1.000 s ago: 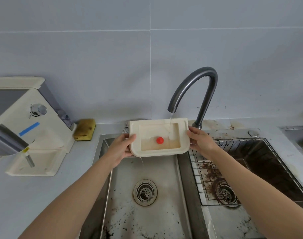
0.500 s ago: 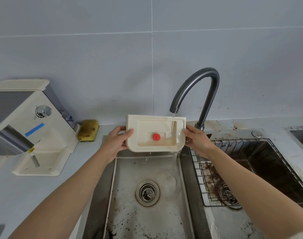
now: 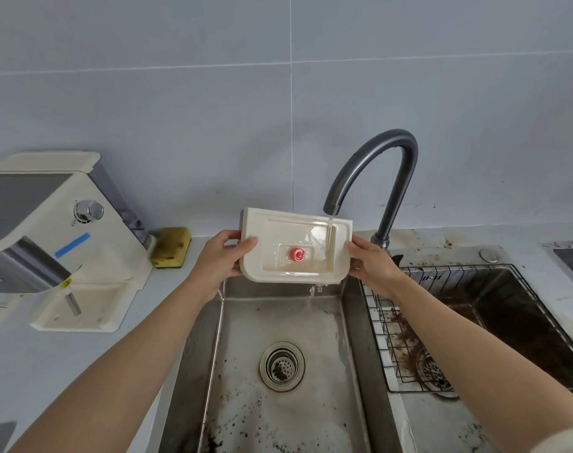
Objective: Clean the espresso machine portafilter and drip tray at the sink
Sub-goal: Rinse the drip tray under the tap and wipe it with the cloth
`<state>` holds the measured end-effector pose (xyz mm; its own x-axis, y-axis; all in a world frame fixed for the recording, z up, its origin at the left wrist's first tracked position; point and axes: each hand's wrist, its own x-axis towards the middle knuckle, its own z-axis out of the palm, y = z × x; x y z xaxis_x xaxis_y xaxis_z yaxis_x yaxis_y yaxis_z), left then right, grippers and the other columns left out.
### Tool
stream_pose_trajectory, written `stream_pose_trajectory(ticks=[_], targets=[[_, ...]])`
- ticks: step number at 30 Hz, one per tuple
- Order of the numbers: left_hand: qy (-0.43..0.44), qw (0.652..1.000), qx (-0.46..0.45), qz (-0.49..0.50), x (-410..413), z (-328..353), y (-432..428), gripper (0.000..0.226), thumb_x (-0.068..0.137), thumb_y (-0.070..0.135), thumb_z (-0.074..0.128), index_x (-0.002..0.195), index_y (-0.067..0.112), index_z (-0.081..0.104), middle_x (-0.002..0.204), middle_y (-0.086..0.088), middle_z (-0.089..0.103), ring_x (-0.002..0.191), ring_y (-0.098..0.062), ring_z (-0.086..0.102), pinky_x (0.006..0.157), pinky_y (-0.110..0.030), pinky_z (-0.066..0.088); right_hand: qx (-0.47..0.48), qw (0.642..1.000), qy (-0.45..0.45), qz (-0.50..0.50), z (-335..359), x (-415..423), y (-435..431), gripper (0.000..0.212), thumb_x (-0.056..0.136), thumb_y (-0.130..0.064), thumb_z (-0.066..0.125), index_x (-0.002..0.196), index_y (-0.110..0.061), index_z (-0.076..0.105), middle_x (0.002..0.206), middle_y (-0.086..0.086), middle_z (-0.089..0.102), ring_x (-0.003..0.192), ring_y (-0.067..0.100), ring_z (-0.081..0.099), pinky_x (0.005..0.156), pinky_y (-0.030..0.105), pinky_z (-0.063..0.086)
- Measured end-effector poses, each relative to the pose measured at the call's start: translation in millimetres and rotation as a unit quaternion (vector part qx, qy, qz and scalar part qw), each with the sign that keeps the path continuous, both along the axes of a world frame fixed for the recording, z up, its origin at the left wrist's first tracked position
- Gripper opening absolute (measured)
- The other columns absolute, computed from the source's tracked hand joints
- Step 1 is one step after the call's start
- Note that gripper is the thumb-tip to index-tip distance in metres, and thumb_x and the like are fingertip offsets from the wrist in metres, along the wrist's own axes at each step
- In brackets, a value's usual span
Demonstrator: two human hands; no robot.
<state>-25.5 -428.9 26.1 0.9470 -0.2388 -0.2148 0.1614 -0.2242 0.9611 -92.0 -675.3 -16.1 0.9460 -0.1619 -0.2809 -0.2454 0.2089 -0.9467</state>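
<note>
The cream drip tray sat in the middle of the frame, held over the back edge of the left sink basin and tilted so its open face turned toward the camera. The left hand gripped its left end, thumb curled over the front rim. The right hand gripped the right end, thumb on the rim too. The two hands were well apart, with the tray clamped between them. A round red knob stood in the tray's recessed middle. Water ran from the curved grey tap onto the tray's upper right corner, spread over its face and spilled off the lower right edge into the basin. Lower down, the drain lay among dark specks on the basin floor. At the right a wire rack sat in a second, stained basin. At the left stood the cream espresso machine, with a yellow sponge just beside it on the counter.
</note>
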Motion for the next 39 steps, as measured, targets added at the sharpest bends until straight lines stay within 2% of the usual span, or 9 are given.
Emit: stream_pose_trajectory(ticks=[3,7,12,16,20,26,30,35,39], targets=[[-0.007,1.000,0.002,0.000,-0.7,1.8,-2.7,0.043,0.087,0.023,0.061,0.125,0.007,0.048,0.109,-0.008,0.062,0.100,-0.026,0.061,0.074,-0.031,0.055,-0.005,1.000,0.003,-0.005,-1.1,0.7,-2.5,0.026,0.100,-0.013,0.034,0.117,-0.015,0.054,0.104,0.002,0.063,0.098,0.023,0.059,0.092,0.038,0.047],[-0.007,1.000,0.000,0.007,-2.1,1.1,-7.4,0.044,0.087,0.024,0.061,0.125,0.008,0.048,0.111,-0.008,0.062,0.102,-0.026,0.061,0.080,-0.033,0.054,-0.015,1.000,0.000,-0.019,4.1,1.0,-5.7,0.026,0.100,-0.013,0.034,0.119,-0.017,0.052,0.101,0.000,0.062,0.094,0.019,0.060,0.094,0.040,0.046],[0.016,0.999,-0.039,0.005,-2.4,-2.8,-16.7,0.026,0.089,0.022,0.059,0.111,0.014,0.048,0.115,-0.011,0.061,0.105,-0.028,0.061,0.080,-0.033,0.053,-0.069,0.997,-0.003,-0.037,16.9,0.0,-14.7,0.031,0.100,-0.015,0.035,0.127,-0.016,0.051,0.107,0.003,0.062,0.100,0.024,0.059,0.096,0.041,0.046],[0.030,0.998,-0.062,-0.007,-1.7,-9.5,-22.6,0.025,0.090,0.021,0.057,0.112,0.014,0.048,0.119,-0.011,0.060,0.108,-0.028,0.060,0.080,-0.031,0.052,-0.104,0.994,-0.016,-0.040,28.3,-3.1,-21.0,0.033,0.100,-0.014,0.035,0.130,-0.016,0.049,0.112,0.006,0.061,0.103,0.024,0.057,0.099,0.041,0.045],[0.047,0.995,-0.088,-0.018,-0.8,-16.5,-27.9,0.021,0.092,0.017,0.054,0.112,0.014,0.047,0.119,-0.010,0.059,0.106,-0.026,0.059,0.080,-0.029,0.050,-0.126,0.990,-0.034,-0.048,38.0,-6.2,-24.1,0.035,0.100,-0.013,0.035,0.133,-0.017,0.047,0.099,-0.004,0.061,0.090,0.013,0.058,0.089,0.034,0.048],[0.067,0.990,-0.120,-0.024,-1.0,-25.0,-34.6,0.007,0.093,0.015,0.052,0.097,0.021,0.051,0.113,-0.007,0.058,0.106,-0.025,0.058,0.081,-0.028,0.049,-0.160,0.985,-0.038,-0.056,48.4,-8.9,-26.2,0.036,0.100,-0.012,0.035,0.133,-0.018,0.047,0.100,-0.002,0.058,0.088,0.013,0.056,0.073,0.019,0.050],[0.087,0.986,-0.139,-0.031,-1.6,-32.5,-36.0,0.012,0.094,0.016,0.051,0.106,0.018,0.049,0.114,-0.006,0.059,0.107,-0.025,0.058,0.094,-0.036,0.046,-0.185,0.981,-0.035,-0.054,54.9,-9.8,-24.5,0.034,0.100,-0.012,0.035,0.130,-0.021,0.047,0.093,-0.008,0.057,0.084,0.006,0.055,0.066,0.018,0.047],[0.125,0.976,-0.176,-0.039,-4.1,-42.1,-37.8,0.020,0.096,0.017,0.047,0.116,0.014,0.047,0.116,-0.006,0.058,0.104,-0.023,0.058,0.094,-0.036,0.044,-0.226,0.971,-0.033,-0.071,56.1,-5.8,-22.4,0.034,0.099,-0.014,0.037,0.129,-0.021,0.050,0.092,-0.011,0.058,0.086,0.008,0.056,0.084,0.031,0.050],[0.150,0.970,-0.186,-0.042,-5.6,-49.9,-40.9,0.024,0.097,0.018,0.043,0.121,0.014,0.045,0.121,-0.007,0.057,0.108,-0.026,0.056,0.096,-0.038,0.042,-0.257,0.963,-0.028,-0.079,59.5,-3.3,-20.9,0.032,0.099,-0.017,0.039,0.128,-0.020,0.052,0.095,-0.007,0.059,0.088,0.011,0.054,0.085,0.031,0.046]])
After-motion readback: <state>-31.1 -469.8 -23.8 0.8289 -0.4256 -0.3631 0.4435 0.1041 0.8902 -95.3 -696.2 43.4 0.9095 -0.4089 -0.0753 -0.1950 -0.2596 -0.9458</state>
